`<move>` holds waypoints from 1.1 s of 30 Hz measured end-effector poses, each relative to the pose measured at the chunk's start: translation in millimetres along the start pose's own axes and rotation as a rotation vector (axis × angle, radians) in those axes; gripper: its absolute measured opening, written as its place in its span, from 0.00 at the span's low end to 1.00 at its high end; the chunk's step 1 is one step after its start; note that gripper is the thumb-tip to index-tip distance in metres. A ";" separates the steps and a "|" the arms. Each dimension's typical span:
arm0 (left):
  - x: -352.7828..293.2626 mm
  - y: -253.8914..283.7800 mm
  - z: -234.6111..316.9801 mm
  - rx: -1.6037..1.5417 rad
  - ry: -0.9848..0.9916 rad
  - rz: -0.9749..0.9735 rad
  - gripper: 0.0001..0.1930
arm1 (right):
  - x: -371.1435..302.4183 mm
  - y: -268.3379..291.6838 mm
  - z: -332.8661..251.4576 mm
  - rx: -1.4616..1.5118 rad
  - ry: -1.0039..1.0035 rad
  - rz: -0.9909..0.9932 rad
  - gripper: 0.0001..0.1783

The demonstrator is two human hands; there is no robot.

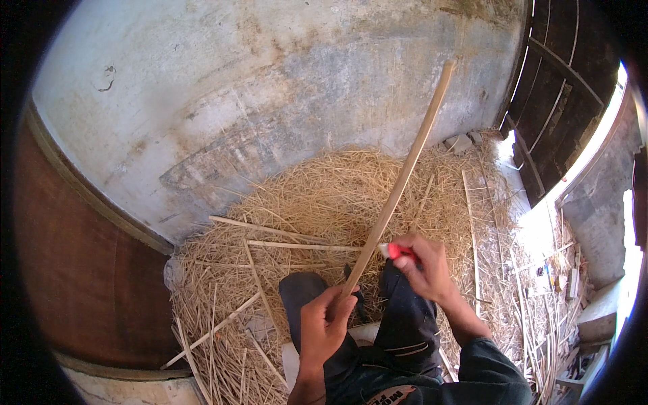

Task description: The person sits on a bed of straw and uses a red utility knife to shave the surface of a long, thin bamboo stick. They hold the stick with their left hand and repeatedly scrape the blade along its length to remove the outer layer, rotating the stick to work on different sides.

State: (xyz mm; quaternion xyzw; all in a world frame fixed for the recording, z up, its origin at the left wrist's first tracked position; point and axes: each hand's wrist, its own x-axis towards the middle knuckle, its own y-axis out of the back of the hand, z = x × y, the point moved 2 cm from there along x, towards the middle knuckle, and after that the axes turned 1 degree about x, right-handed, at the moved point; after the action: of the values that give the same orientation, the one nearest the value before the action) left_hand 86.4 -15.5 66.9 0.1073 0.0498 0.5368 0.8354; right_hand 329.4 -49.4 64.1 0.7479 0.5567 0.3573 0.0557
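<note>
A long bamboo or wooden stick [413, 158] slants up and away to the right from between my knees. My left hand [322, 327] is closed round its lower end. In my right hand [426, 266] is a small red tool [399, 252] with a pale end, gripped in closed fingers. That pale end lies close beside the stick's right side; I cannot tell if it touches. Just beyond my left hand a dark object [360, 304] shows partly behind the stick, too hidden to name.
Straw [324, 185] is heaped over the floor up to a stained wall [270, 101]. Loose sticks [297, 245] lie left of my knees, and more thin sticks [472, 236] to the right. Dark wooden door boards [557, 101] stand at the right, a brown panel [94, 270] at the left.
</note>
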 end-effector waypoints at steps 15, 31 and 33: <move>10.5 -23.8 15.5 -0.111 -0.083 0.063 0.18 | -1.9 -12.1 -30.7 -0.199 0.318 0.014 0.22; 6.5 -28.2 24.5 0.203 -0.240 0.181 0.16 | -3.3 -10.7 -22.5 -0.275 0.279 0.142 0.19; -1.9 -29.8 17.0 0.212 -0.141 0.143 0.15 | 10.2 0.5 -14.5 -0.252 0.216 0.275 0.17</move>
State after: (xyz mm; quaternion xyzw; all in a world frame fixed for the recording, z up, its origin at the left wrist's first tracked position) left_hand 115.4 -31.3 76.4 0.2356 0.0396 0.5781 0.7802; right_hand 322.4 -45.2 79.9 0.7612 0.4033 0.5063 0.0395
